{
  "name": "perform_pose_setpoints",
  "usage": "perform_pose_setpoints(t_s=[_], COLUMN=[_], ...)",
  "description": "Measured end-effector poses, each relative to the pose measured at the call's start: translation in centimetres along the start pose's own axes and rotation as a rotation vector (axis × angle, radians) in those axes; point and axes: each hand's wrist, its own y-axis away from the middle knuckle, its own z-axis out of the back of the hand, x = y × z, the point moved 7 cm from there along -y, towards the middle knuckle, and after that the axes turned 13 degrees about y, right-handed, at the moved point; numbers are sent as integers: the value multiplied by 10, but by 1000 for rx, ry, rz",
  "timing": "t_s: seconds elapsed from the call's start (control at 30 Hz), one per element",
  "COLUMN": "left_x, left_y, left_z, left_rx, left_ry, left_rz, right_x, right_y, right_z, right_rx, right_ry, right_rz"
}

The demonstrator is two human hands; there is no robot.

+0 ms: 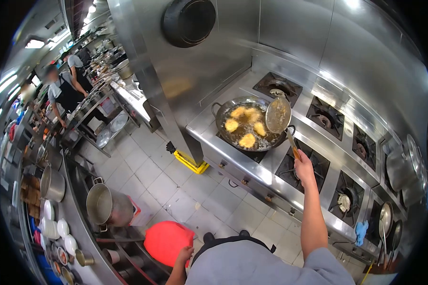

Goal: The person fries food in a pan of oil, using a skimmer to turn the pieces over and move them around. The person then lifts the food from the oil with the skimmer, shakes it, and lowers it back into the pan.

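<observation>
The round metal mesh skimmer (pixel 278 114) with a long orange-brown handle hangs tilted over the right-hand rim of the wide, two-handled steel wok (pixel 217 124), its bowl above the oil. The right hand (pixel 303 167) is wrapped tight round the handle's lower end, just in front of the wok, with the bare forearm stretched out from a grey sleeve. In the wok, several golden-yellow battered pieces (pixel 247 140) float in bubbling oil, spread from the back to the near rim.

The left hand (pixel 184 255) is well in front of the wok, low beside the body, against the edge of a red round plastic thing (pixel 166 241), perhaps a lid or bucket. I cannot tell whether the fingers close on it.

Behind the wok sits an unlit black gas burner (pixel 277 86), and more burners run off to its right along the steel range. Far right of the wok, a blue cloth (pixel 361 231) hangs at the range's front edge. Left of the wok a yellow block (pixel 191 162) lies at the foot of a steel column, and farther front-left a large steel stockpot (pixel 107 205) stands by a counter. High above the wok, a black pan (pixel 189 20) hangs on the steel wall. Far to the left, a person in a dark apron (pixel 64 90) works at another counter.
</observation>
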Motion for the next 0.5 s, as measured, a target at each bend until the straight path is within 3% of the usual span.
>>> perform_pose_setpoints(t_s=[0.07,0.13,0.27,0.5], left_x=[7,11,13,-3], left_y=[1,4,8,16], left_z=[2,4,6,11], left_rx=[25,20,41,8], left_ry=[-31,-3,62,-79], left_rz=[5,6,24,-19], right_x=[35,57,53,50], right_y=[11,23,9,-13], right_z=[8,2,-30,-34], right_rx=[19,167,215,-9], right_ry=[10,-108,-75,170], right_rz=[2,-140,12,189])
